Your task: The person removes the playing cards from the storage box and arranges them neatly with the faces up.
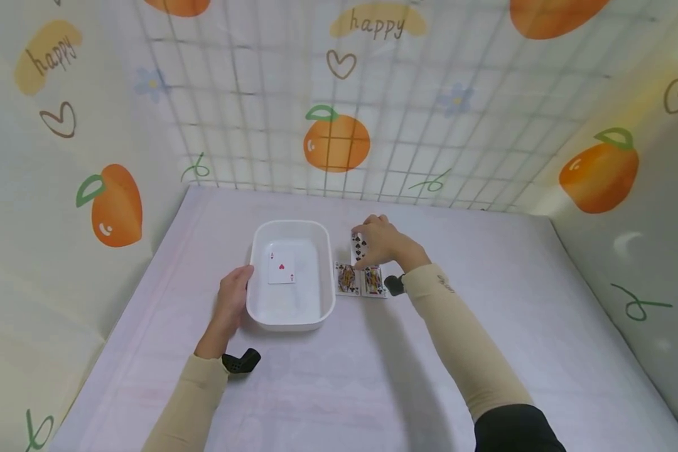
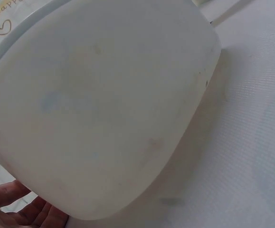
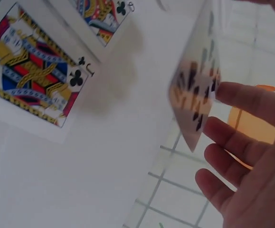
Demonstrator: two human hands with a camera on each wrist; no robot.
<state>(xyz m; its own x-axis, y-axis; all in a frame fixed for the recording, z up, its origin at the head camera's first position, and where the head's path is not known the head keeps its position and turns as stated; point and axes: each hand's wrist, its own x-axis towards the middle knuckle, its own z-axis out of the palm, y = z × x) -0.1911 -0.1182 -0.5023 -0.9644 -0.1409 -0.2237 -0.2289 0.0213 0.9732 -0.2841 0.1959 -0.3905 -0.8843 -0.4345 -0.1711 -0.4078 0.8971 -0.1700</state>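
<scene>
On its left side, a white plastic tub (image 1: pixel 262 301) is gripped by my left hand (image 1: pixel 234 294); the left wrist view shows the tub's outer wall (image 2: pixel 104 114) with fingertips at its lower left edge. Inside the tub, an ace of hearts (image 1: pixel 281 276) lies face up. Just right of the tub, my right hand (image 1: pixel 385 242) pinches a black-suited number card (image 1: pixel 359 249), which looks like spades. That card (image 3: pixel 194 90) stands tilted off the table in the right wrist view. Below it lie a queen of clubs (image 1: pixel 347 279) and a jack of clubs (image 3: pixel 37 71), both face up.
A pale cloth covers the table (image 1: pixel 503 289). Behind it rises a wire grid (image 1: pixel 271 132) under a printed curtain with oranges and hearts. Similar curtains stand at the left and right sides.
</scene>
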